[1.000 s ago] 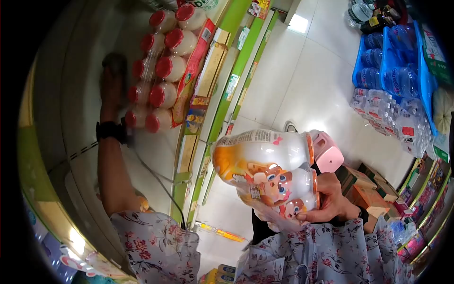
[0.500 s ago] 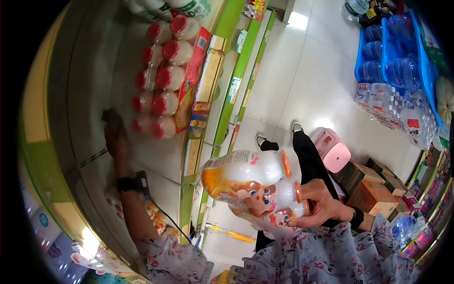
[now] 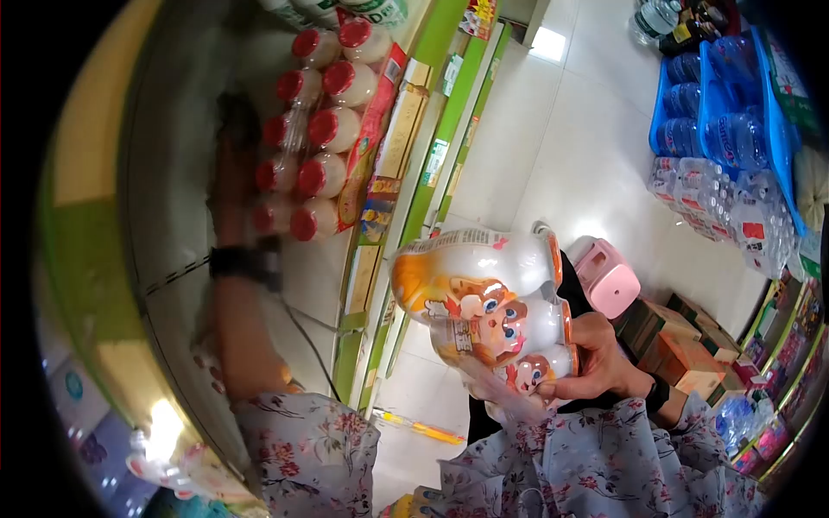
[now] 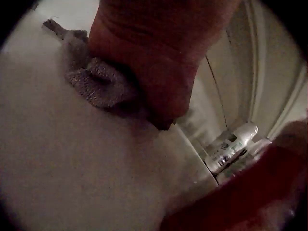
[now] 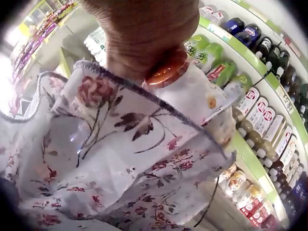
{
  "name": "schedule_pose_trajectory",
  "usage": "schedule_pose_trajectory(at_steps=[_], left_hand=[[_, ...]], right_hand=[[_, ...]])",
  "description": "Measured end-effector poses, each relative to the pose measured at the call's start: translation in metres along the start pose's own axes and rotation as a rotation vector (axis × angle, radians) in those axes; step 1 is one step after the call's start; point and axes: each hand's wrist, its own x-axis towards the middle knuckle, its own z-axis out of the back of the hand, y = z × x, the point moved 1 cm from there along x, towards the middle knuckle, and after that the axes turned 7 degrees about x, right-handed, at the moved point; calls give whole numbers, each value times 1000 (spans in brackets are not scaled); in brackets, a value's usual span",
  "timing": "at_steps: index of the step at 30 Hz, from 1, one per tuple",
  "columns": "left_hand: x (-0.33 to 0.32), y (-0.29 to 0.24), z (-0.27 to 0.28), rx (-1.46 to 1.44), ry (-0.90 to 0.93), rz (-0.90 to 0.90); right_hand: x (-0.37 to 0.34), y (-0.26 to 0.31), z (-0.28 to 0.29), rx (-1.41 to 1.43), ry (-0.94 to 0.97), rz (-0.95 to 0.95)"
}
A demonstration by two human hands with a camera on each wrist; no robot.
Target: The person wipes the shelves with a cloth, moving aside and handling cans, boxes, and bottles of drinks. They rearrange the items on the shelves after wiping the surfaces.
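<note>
My left hand (image 3: 233,177) reaches deep onto a shelf and grips a bunched grey cloth (image 4: 98,84), close over the pale shelf surface (image 4: 72,159). In the head view the cloth is a dark blur beyond the fingers. Beside that hand stands a shrink-wrapped pack of red-capped bottles (image 3: 324,129). Out in the aisle, my right hand (image 3: 600,363) holds a wrapped pack of white bottles (image 3: 492,311) by its orange-capped end. The pack lies sideways and has a cartoon face printed on it. Its caps (image 5: 168,72) show below the hand in the right wrist view.
Green shelf edges (image 3: 436,164) run along the aisle. A pink stool (image 3: 609,281) and cardboard boxes (image 3: 682,358) stand on the floor to the right. Blue crates (image 3: 790,147) of water bottles are farther off. A thin cable (image 3: 311,345) hangs beside the left arm.
The left hand with the cloth came back along the shelf toward the body, then went deeper in again beside the red-capped bottles. The right hand keeps its hold on the pack, which shifted slightly.
</note>
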Motion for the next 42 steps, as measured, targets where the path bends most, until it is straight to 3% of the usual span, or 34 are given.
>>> schedule_pose_trajectory(at_steps=[3,4,7,11,12,14,15,17,19,21,22,25,28,31,34,35,37,39,40,41,42], left_hand=[[-67,-20,3,-16,-59,64],[-91,-42,10,-151,11,118],[-146,-76,18,-140,137,238],[-199,-93,-8,-46,47,71],[-211,-101,-7,-86,31,53],[-230,-125,4,-167,-48,-59],[-243,-134,7,-177,-40,-6],[-277,-143,13,-200,-25,106],[-304,-145,17,-66,-70,219],[-319,-129,8,43,-103,384],[-315,-126,14,-17,-24,492],[-296,-51,-51,146,-343,433],[-269,-54,-46,-139,-445,366],[-272,-124,21,-118,-38,551],[-289,-135,-9,-143,-127,430],[-295,-150,-1,-103,-202,463],[-293,-155,9,-134,-179,461],[-297,-161,19,-202,-284,460],[-295,-159,25,-209,-125,486],[-296,-161,24,-207,-168,533],[-297,-164,23,-207,-211,579]], right_hand=[[1,6,6,-69,71,25],[0,5,7,-87,70,39],[-1,6,10,-109,64,102],[2,16,10,-176,111,74],[4,24,10,-200,165,-37],[12,38,2,-209,178,-9],[16,34,-1,-185,190,12],[22,43,-18,-21,221,-146],[29,42,-24,-90,290,-83],[38,36,-44,-56,324,-139],[42,32,-54,-40,340,-167],[55,24,-80,-58,387,-235],[58,39,-80,-106,398,-275],[76,44,-102,-102,418,-263],[98,44,-129,-49,377,-364],[107,41,-139,-55,377,-330],[135,35,-148,-349,369,-250],[147,42,-182,-325,343,-266],[161,41,-189,-442,343,-275],[200,4,-174,-405,398,-176],[204,7,-188,-286,431,-268]])
